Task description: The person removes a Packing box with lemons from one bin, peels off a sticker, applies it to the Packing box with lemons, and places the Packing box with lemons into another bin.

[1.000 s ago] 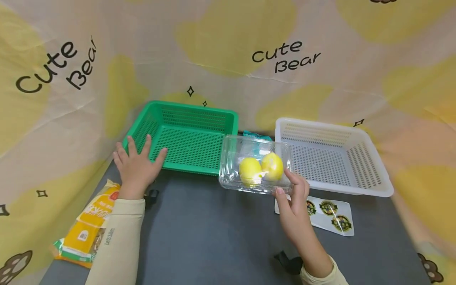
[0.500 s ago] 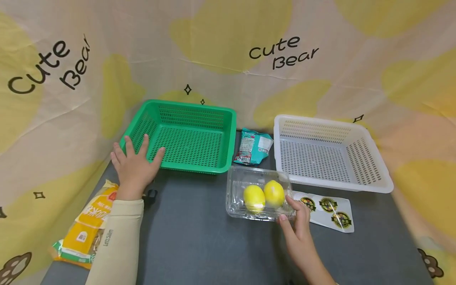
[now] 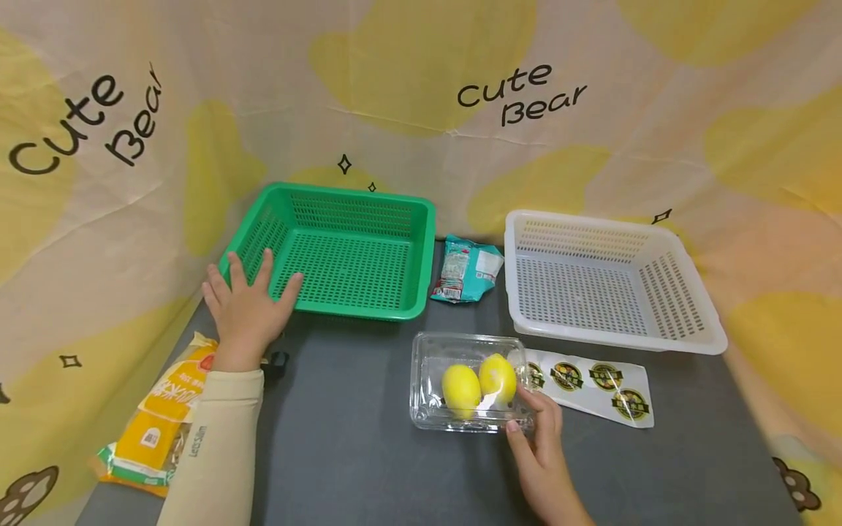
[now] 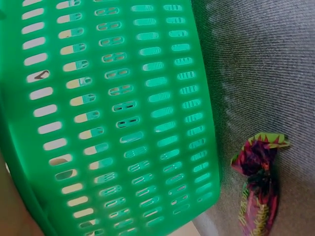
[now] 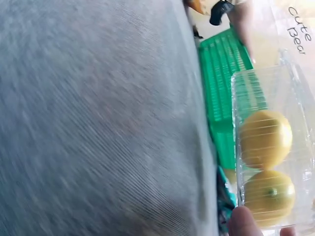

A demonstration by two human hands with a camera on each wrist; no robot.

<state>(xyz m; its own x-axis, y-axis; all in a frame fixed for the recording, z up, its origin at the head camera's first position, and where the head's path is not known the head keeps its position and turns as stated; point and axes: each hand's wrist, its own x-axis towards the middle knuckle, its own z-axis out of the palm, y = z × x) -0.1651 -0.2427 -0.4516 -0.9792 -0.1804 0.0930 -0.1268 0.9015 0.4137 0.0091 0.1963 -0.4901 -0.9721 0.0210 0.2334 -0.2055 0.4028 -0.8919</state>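
The right hand (image 3: 541, 453) pinches the near right corner of a clear plastic clamshell container (image 3: 430, 358) between thumb and fingers; the remaining fingers are largely hidden, and the forearm is cut off at the lower edge. The container is located in front of the gap between the two baskets and encloses two lemons (image 3: 498, 378), side by side. Contact between its base and the tabletop (image 3: 355, 453) cannot be confirmed. In the right wrist view, only the digit tips show at the lower edge.

The left hand (image 3: 248, 315) grips nothing visible: fingers straight and spread at the near left corner of the green basket (image 3: 349, 270). Fingertip contact is hard to verify — the left wrist view shows only a blurred sliver of skin.

The container overlaps the left end of the sticker sheet (image 3: 592, 386), near the white basket (image 3: 585, 292). The sleeve (image 3: 220, 446) covers part of the yellow bag (image 3: 158, 424). A purple wrapper (image 4: 260, 189) is cut off at the bottom.
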